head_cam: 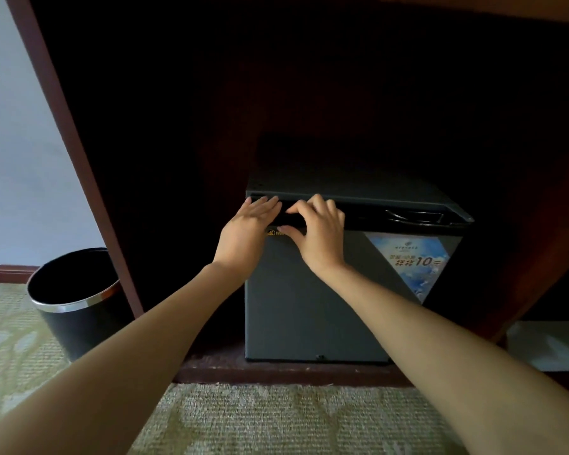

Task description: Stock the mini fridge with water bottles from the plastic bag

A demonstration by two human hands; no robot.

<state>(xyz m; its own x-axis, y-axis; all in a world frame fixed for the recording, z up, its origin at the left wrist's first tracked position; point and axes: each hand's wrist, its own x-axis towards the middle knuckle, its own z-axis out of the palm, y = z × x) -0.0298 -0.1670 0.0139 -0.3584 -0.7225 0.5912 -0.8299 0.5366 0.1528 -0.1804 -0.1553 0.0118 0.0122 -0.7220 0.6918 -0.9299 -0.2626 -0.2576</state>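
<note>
The mini fridge (342, 188) is the goal of both arms, and its door (309, 307) looks closed. Nearest to the camera lies a green patterned carpet (243, 421), and two bare forearms reach forward over it. On the left of the carpet stands a black bin (73, 300) with a shiny rim, apart from the fridge. At the right edge lies something pale and blurred (546, 346); it may be the plastic bag, but this cannot be told.

Further on, the left hand (250, 224) lies with nearly straight fingers on the top edge of the door and holds nothing. Just beside it, the right hand (319, 231) has its fingers curled over the dark strip at the top of the door, with the thumb below, so it seems to grip that strip. A blue sticker (411, 261) is on the right side of the door. The fridge sits low inside a dark wooden cabinet (79, 159), which goes back into shadow.

The task appears to be at its start: the door is to be opened, no bottle is seen, and all the stocking is left.
</note>
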